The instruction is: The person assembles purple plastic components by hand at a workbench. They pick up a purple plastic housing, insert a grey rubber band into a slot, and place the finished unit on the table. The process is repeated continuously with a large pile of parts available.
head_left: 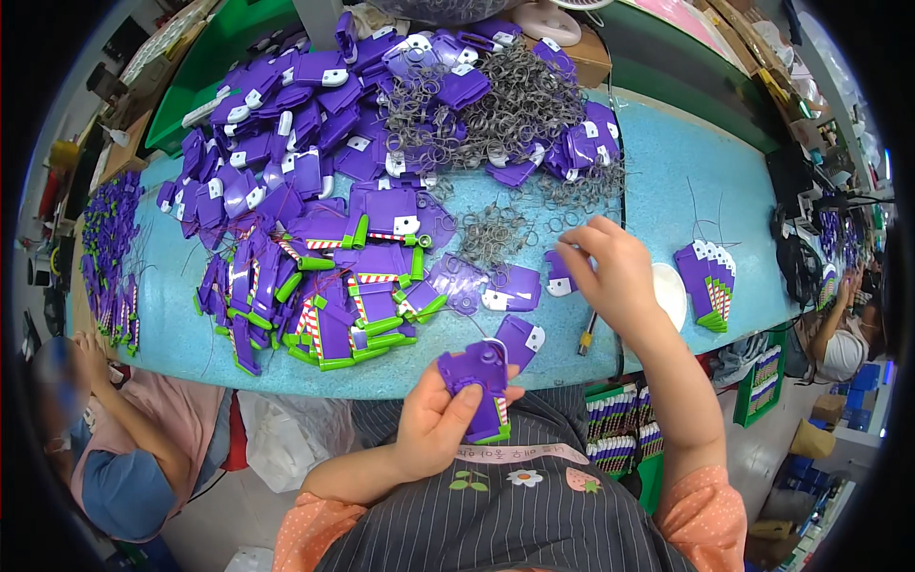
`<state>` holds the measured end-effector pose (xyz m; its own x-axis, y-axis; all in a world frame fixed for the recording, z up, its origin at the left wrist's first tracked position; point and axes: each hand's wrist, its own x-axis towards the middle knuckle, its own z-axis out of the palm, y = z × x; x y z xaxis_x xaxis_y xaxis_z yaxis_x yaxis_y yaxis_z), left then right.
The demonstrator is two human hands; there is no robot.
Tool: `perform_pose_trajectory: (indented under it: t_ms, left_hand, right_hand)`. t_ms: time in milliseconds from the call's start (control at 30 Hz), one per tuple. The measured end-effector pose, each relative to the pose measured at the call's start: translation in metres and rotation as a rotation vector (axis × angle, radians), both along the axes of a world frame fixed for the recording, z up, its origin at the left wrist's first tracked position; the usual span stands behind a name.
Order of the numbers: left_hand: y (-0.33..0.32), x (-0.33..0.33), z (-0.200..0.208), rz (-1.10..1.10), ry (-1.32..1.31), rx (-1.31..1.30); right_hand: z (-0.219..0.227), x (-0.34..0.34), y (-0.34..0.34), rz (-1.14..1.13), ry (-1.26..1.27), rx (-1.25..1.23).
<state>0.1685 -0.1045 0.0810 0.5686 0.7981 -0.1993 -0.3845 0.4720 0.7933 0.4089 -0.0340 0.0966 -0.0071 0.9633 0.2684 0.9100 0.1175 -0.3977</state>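
My left hand (431,424) holds a purple plastic casing (474,369) in front of my apron, its open inner side facing up, with a green end and a red-and-white striped strip. To the right, my right hand (615,276) hovers over the table, fingers bent and fingertips drawn together; anything between them is too small to make out. Small grey coiled wire rings (496,234) lie scattered left of it. Beneath its fingers is a purple-and-white part (559,274). Two more purple casings with white corners, one (515,288) and another (519,340), lie between my hands.
A big heap of purple-and-white casings (305,114) and a mound of grey rings (519,100) fill the far side. Striped, green-ended pieces (353,315) pile up at left. A fanned stack (707,284) and a white round dish (669,296) sit at right. Another person (133,439) sits at left.
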Motion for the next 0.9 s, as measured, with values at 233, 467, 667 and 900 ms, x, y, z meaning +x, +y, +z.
perform_pose_trajectory:
  t_ms: [233, 467, 667, 900]
  left_hand:
    - [-0.004, -0.003, -0.003, -0.013, -0.032, -0.002]
    - [0.005, 0.009, 0.005, -0.084, -0.199, -0.094]
    - [-0.018, 0.012, 0.009, -0.133, 0.479, 0.673]
    - [-0.027, 0.017, 0.0, -0.218, 0.381, 0.66]
  right_hand:
    - [-0.012, 0.004, 0.02, 0.001, 0.0, -0.09]
    - [0.01, -0.031, -0.088, 0.124, 1.487, -0.568]
    - [-0.006, -0.036, -0.129, 0.058, 1.018, -0.225]
    - [-0.007, -0.033, -0.154, 0.068, 0.811, -0.093]
